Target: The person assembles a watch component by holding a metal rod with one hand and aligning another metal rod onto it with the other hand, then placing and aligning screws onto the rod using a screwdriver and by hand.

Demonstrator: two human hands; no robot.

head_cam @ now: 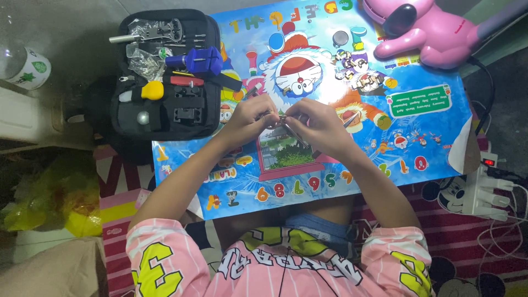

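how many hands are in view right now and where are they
2: the left hand and right hand meet over the cartoon poster, pinching a small metal piece between them. None elsewhere that I can see.

Strong light is falling from above onto the poster (418,132), glaring white near its top middle and washing out the print there. The floor along the left edge is sitting dim and murky. Hands are casting soft shadows; the picture is looking slightly soft throughout.
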